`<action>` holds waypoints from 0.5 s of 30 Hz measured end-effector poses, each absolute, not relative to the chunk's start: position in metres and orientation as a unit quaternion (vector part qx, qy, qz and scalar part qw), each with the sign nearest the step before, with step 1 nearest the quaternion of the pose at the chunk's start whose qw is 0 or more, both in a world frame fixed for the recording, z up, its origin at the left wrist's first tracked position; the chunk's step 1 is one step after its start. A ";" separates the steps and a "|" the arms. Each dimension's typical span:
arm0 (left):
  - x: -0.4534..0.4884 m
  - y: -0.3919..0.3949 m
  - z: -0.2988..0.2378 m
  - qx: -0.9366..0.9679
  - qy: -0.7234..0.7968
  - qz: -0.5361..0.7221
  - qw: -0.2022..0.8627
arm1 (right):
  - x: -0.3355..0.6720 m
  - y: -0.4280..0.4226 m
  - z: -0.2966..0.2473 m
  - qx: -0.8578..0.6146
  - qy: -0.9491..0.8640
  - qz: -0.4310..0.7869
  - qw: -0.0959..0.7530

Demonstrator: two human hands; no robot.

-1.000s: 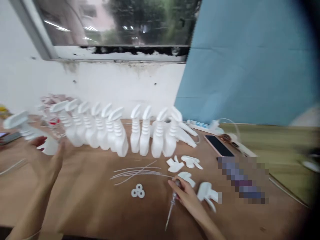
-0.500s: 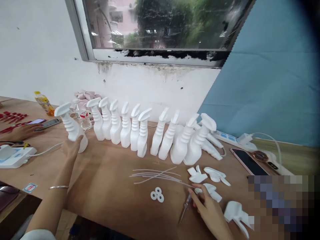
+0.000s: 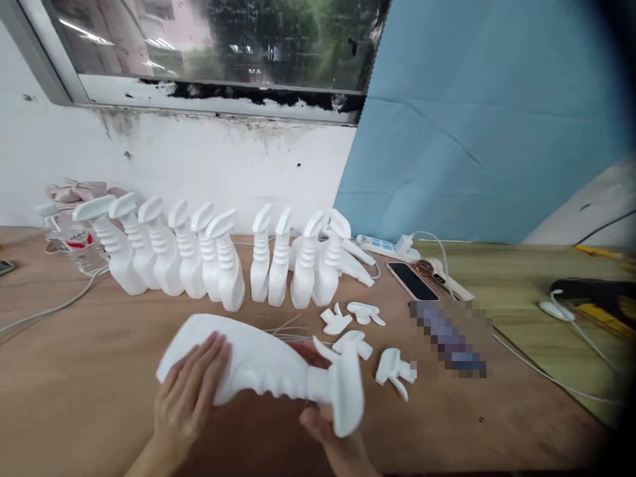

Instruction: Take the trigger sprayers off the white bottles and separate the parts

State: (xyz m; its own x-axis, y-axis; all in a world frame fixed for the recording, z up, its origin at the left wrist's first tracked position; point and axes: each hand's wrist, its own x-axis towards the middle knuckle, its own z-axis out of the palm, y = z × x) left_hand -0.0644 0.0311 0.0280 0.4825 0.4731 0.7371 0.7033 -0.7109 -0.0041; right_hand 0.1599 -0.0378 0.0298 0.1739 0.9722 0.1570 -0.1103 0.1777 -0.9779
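While left hand (image 3: 186,391) grips spray bottle (image 3: 253,358) | right hand (image 3: 342,442) clasps its neck (image 3: 317,383) | bottle sideways

Apparently a makeshift workroom, though little of it shows; a brown worktable (image 3: 89,344) carries a row of matching white spray bottles (image 3: 228,268) and loose trigger heads (image 3: 366,311); a power strip (image 3: 383,247) lies behind them; above, a window (image 3: 293,46) pierces a stained white wall (image 3: 209,162), blue cloth (image 3: 472,132) hanging alongside.

both hands (image 3: 186,391) around a sideways white spray bottle (image 3: 258,361), a row of upright bottles (image 3: 228,268) behind
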 end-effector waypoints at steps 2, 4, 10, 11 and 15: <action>-0.042 0.023 0.032 -0.871 -0.284 -0.363 0.171 | 0.163 -0.040 0.033 -0.437 -0.397 0.462 0.662; -0.030 0.021 0.035 -0.886 -0.242 -0.359 0.165 | 0.172 -0.042 0.038 -0.433 -0.316 0.455 0.712; -0.021 0.019 0.030 -0.909 -0.199 -0.351 0.102 | 0.194 -0.039 0.038 -0.446 -0.200 0.430 0.759; -0.019 0.018 0.030 -0.912 -0.203 -0.348 0.080 | 0.196 -0.038 0.036 -0.454 -0.199 0.423 0.759; -0.011 0.016 0.042 -0.895 -0.304 -0.244 -0.216 | 0.203 -0.035 0.029 -0.491 -0.190 0.401 0.750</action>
State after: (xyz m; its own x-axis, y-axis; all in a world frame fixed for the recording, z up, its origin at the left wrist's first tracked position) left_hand -0.0110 0.0158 0.0423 0.6962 0.6493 0.3063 0.4377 -0.7221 0.5358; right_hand 0.2031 -0.0352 0.0294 0.6063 0.7879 -0.1075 -0.4141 0.1975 -0.8885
